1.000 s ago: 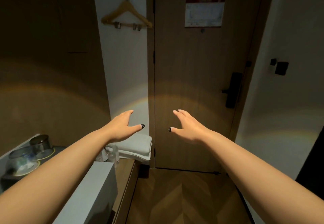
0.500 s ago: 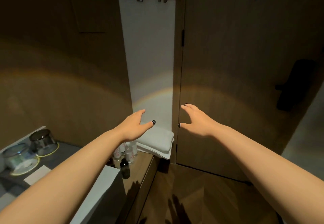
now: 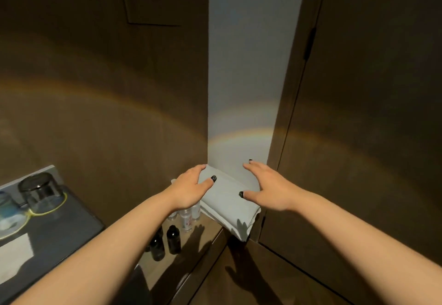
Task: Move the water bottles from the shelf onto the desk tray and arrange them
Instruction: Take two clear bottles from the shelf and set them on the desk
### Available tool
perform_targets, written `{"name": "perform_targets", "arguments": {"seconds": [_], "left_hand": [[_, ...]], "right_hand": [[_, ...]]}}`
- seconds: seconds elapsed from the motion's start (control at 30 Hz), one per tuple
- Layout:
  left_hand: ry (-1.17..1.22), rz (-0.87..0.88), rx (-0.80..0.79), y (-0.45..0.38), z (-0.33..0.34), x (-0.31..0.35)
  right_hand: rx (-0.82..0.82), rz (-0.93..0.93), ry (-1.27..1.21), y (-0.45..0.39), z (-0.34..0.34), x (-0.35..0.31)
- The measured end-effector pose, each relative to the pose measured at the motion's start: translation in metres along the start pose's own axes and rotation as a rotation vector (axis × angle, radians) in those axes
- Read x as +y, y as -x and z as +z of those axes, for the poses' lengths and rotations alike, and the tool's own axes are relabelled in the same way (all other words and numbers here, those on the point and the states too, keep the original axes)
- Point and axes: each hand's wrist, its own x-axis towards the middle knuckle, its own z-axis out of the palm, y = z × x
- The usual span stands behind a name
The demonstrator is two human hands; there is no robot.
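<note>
Several small clear water bottles (image 3: 187,220) with white labels stand on a low wooden shelf (image 3: 181,257), partly hidden under my left wrist. Dark bottles (image 3: 173,239) stand in front of them. My left hand (image 3: 191,186) hovers open above the clear bottles, fingers spread, holding nothing. My right hand (image 3: 267,185) is also open and empty, held above a stack of folded white towels (image 3: 229,206). A dark tray (image 3: 55,235) lies at the lower left on the desk.
Upturned glasses (image 3: 39,192) on yellow-rimmed coasters and a white card (image 3: 14,254) sit on the dark tray. A brown wall panel rises on the left and a wooden door (image 3: 370,113) on the right. Wood floor shows at the bottom right.
My view has moved closer and tilted down toward the shelf. Both open hands now hang over the bottles and towels, and the dark bottles have come into sight.
</note>
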Motion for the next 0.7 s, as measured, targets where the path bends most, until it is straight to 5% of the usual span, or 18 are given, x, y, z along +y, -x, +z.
{"name": "perform_targets", "arguments": {"seconds": [0.7], "left_hand": [[0.452, -0.389, -0.04, -0.238, 0.016, -0.17]], "right_hand": [[-0.159, 0.117, -0.188, -0.287, 0.067, 0.04]]}}
